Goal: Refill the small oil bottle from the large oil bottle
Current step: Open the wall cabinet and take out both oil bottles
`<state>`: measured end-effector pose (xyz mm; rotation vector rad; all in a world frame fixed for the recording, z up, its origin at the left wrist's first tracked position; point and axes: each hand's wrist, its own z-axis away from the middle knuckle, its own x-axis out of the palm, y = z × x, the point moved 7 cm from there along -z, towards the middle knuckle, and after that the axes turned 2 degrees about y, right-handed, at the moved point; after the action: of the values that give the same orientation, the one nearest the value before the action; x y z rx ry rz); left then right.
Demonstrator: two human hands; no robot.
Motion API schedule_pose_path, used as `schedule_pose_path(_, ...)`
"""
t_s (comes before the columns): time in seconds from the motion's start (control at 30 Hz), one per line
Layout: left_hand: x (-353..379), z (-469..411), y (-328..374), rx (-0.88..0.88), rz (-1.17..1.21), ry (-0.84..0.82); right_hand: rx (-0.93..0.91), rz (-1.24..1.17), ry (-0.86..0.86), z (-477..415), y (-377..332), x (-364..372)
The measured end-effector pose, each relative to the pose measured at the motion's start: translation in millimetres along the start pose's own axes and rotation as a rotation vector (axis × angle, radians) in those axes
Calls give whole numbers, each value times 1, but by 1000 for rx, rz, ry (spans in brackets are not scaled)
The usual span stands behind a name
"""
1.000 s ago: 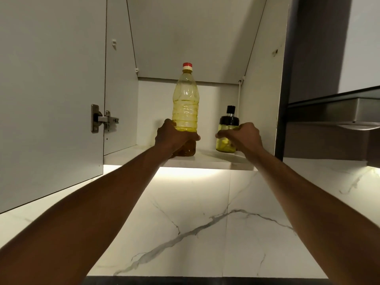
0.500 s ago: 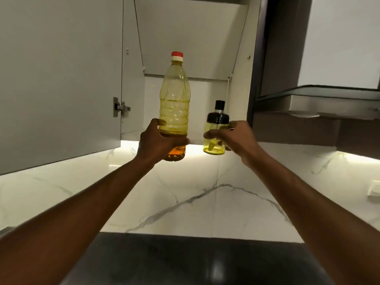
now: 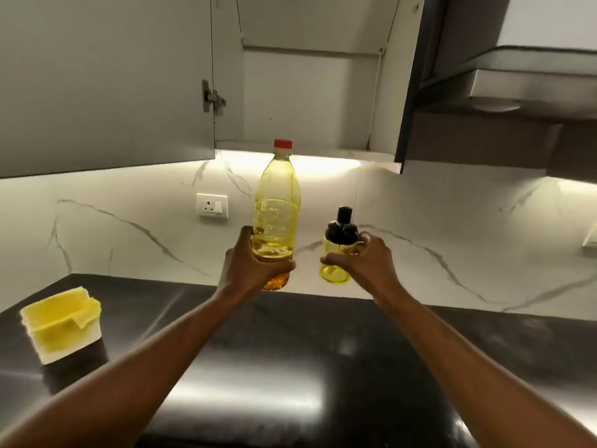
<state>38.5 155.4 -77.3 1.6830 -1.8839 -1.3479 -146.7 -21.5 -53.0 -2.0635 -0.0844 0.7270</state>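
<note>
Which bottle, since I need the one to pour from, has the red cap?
The large oil bottle, gripped by the left hand: tall, red-capped. The small oil bottle in the right hand is short with a black top.

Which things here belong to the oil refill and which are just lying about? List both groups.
Part of the job: large oil bottle, red cap on, gripped by the left hand; small oil bottle, black cap on, gripped by the right hand.
Just lying about: white container with yellow lining on the countertop; wall socket; open cabinet door; range hood.
</note>
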Motion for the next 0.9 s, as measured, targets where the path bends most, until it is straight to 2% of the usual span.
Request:
schedule_pose_path(0.27, 37, 45, -98, -91, -7, -46, 134, 25, 18, 32, 102, 56)
schedule_pose_path(0.4, 63, 59, -145, -138, -72, -71, 184, 32, -31, 40, 156, 87)
schedule_pose_path(0.6, 104, 71, -210, -199, 7, -164, 315, 71, -65, 55, 237, 129)
schedule_pose_path(0.9, 140, 91, -280, -275, 38, -299, 427, 85, -115, 68, 301, 173)
